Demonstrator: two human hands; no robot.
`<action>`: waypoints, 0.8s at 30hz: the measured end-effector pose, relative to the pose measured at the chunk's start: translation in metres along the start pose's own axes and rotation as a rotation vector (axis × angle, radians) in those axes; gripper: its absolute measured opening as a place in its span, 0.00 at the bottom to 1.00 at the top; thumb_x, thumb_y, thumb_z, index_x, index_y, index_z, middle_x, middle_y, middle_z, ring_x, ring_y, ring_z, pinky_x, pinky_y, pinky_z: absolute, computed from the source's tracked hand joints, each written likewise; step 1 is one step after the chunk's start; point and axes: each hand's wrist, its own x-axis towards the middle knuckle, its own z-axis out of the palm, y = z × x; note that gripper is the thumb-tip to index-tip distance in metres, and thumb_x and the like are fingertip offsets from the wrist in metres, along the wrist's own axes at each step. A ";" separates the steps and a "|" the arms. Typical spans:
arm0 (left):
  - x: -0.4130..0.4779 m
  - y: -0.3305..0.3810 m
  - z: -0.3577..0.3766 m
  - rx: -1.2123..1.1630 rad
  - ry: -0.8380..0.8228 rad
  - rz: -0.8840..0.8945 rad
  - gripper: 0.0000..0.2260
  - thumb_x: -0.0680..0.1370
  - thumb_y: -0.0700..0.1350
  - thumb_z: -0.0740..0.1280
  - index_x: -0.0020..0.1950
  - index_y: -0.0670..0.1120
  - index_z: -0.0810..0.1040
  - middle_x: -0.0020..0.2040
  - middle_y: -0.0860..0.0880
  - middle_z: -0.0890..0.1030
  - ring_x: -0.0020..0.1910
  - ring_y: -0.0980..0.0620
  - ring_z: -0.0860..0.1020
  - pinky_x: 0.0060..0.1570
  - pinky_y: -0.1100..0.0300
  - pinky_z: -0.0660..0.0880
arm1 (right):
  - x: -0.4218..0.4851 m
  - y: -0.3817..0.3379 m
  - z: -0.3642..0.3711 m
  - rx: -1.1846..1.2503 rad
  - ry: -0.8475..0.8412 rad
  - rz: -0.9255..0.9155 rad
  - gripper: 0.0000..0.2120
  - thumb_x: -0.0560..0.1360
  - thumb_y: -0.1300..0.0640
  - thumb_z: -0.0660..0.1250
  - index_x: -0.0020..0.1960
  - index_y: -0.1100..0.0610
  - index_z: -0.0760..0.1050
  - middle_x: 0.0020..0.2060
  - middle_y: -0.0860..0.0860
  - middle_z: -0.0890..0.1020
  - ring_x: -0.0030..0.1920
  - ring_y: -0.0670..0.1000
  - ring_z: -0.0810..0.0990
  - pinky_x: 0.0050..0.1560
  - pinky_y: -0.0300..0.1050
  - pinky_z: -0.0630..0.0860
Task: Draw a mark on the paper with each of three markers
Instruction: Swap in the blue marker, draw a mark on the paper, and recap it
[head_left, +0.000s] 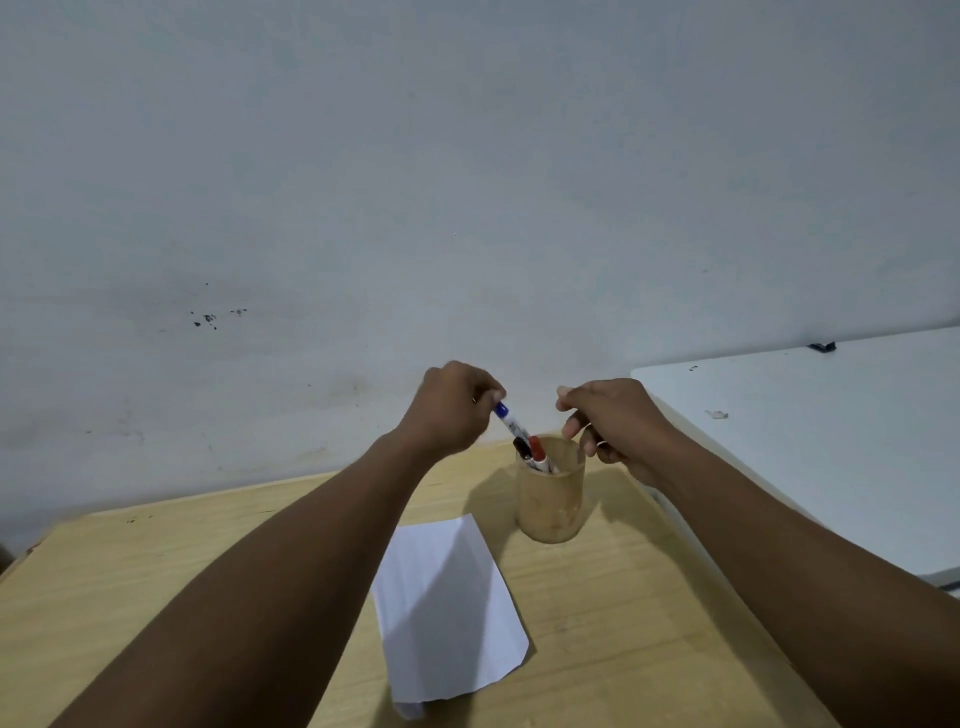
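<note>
A tan cylindrical holder stands on the wooden table. My left hand is shut on the top of a blue-capped marker, which slants down into the holder. A black-capped marker and a red-capped marker lean inside the holder beside it. My right hand hovers just above and right of the holder's rim, fingers loosely curled and holding nothing. A white sheet of paper lies in front of the holder, partly under my left forearm, with a crease across it.
A pale wall rises right behind the table. A white surface adjoins the table on the right, behind my right arm, with a small dark object at its far edge.
</note>
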 end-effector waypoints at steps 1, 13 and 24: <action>0.002 -0.001 -0.008 -0.024 0.071 -0.017 0.09 0.81 0.42 0.67 0.54 0.42 0.87 0.47 0.44 0.88 0.42 0.46 0.85 0.47 0.53 0.82 | -0.003 -0.005 0.005 0.032 -0.061 0.027 0.14 0.80 0.51 0.68 0.50 0.63 0.82 0.33 0.57 0.83 0.21 0.48 0.74 0.22 0.38 0.62; -0.050 -0.057 -0.086 -0.701 0.103 -0.344 0.10 0.84 0.40 0.64 0.54 0.38 0.84 0.43 0.41 0.84 0.36 0.49 0.82 0.47 0.54 0.82 | -0.026 -0.028 0.140 0.879 -0.209 0.241 0.16 0.77 0.43 0.71 0.51 0.56 0.77 0.31 0.53 0.78 0.20 0.46 0.65 0.19 0.36 0.57; -0.099 -0.118 -0.070 -0.919 0.169 -0.475 0.10 0.79 0.43 0.72 0.46 0.34 0.83 0.37 0.43 0.80 0.33 0.48 0.80 0.41 0.57 0.80 | -0.025 -0.014 0.159 0.665 -0.282 0.200 0.10 0.80 0.57 0.65 0.41 0.59 0.77 0.27 0.55 0.79 0.21 0.47 0.74 0.22 0.36 0.68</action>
